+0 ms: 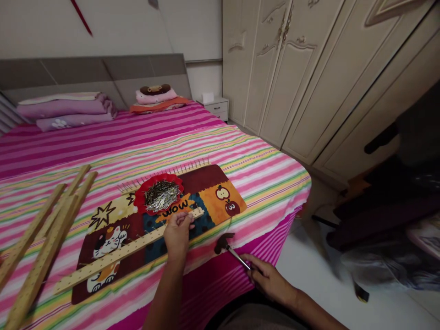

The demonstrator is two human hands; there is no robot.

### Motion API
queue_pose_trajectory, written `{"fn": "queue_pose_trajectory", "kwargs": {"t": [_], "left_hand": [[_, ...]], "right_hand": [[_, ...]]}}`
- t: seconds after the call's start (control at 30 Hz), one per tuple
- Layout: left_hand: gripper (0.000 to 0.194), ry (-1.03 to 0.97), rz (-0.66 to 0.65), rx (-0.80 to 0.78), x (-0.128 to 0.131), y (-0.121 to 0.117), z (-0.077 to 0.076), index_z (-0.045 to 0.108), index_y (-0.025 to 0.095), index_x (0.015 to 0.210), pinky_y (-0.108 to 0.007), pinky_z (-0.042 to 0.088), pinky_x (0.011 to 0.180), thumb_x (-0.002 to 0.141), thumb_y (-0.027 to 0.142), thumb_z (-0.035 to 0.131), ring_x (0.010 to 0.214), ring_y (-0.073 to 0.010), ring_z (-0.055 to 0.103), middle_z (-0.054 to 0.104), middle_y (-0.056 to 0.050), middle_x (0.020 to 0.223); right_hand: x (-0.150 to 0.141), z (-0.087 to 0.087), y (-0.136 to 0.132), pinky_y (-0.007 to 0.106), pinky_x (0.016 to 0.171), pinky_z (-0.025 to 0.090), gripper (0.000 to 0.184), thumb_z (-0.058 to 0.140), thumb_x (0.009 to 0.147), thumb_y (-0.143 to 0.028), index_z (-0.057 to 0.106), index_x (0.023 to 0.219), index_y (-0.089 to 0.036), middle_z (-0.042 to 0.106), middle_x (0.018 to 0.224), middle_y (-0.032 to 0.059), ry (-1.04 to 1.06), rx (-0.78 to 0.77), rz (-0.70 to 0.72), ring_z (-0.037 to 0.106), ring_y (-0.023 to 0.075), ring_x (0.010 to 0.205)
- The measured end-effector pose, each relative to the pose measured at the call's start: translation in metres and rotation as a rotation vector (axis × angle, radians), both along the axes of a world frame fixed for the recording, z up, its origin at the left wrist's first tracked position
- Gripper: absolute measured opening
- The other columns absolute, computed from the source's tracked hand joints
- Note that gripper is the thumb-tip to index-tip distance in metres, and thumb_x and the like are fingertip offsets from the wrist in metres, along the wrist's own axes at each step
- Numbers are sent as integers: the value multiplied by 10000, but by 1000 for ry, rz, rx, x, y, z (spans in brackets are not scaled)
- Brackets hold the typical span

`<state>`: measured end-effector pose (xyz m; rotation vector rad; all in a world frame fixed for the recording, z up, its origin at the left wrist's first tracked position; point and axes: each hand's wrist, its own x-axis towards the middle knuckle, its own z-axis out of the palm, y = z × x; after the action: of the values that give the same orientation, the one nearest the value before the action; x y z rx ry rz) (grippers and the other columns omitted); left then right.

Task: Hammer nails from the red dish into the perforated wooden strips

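My right hand [270, 279] grips a claw hammer [237, 256] by its handle, with the dark head over the near edge of the bed. My left hand [178, 231] is closed in a pinch just over a pale wooden strip [127, 250]. What its fingertips hold, if anything, is too small to make out. Rows of small holes or marks run along the strip, and a few thin nails stick up from it. It lies across a patterned mat [220, 181]. Beyond the hand, a red scalloped dish [139, 201] holds a heap of loose nails [163, 195].
At the left lie several wooden strips [51, 247], partly crossed. Behind the dish, another strip bristles with upright nails [199, 164]. Folded bedding [65, 110] rests near the headboard [144, 73]. A wardrobe [275, 78] and a small nightstand [218, 109] stand beyond the striped bed [271, 169].
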<state>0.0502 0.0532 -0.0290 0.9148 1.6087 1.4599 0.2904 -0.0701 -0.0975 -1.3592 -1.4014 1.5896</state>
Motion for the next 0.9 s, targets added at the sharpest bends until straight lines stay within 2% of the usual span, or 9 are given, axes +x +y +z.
{"fn": "queue_pose_trajectory", "kwargs": {"t": [0.23,0.47,0.57,0.7,0.83,0.9], "left_hand": [[228,253,16,-44,7,2,-6,611,199,743,-278,503,578,666,411,580,606,-144,593,633,10,640],[263,323,30,-80,9,1,-10,631,199,783,-271,468,567,698,437,557,595,-147,570,652,-4,692],[272,335,33,-66,9,1,-15,636,203,814,-266,462,570,718,441,544,584,-141,565,656,1,701],[250,443,49,-8,9,2,-22,656,228,836,-274,469,646,753,421,520,689,-156,597,673,-8,762],[228,582,55,40,10,1,-22,667,225,812,-307,461,739,774,380,504,763,-176,603,670,-27,794],[218,649,61,69,11,2,-21,668,217,790,-317,451,769,780,358,502,780,-184,599,663,-40,796]], "right_hand": [[0,4,0,207,435,309,393,454,834,-300,572,1194,-194,394,567,-69,-26,30,11,343,94,451],[2,4,1,205,485,364,402,470,798,-262,593,1176,-209,492,665,-34,-70,59,17,405,110,534],[3,5,1,219,525,395,421,465,792,-251,589,1192,-203,519,691,-27,-77,66,15,420,115,552],[2,5,1,238,567,420,438,472,788,-263,589,1204,-189,555,735,-13,-83,68,15,447,124,578],[2,7,-1,249,603,437,434,474,798,-290,591,1205,-195,579,777,-1,-84,71,9,481,135,617],[2,10,-2,243,581,432,434,479,803,-295,583,1214,-199,563,729,-10,-67,62,-6,469,128,591]]}}
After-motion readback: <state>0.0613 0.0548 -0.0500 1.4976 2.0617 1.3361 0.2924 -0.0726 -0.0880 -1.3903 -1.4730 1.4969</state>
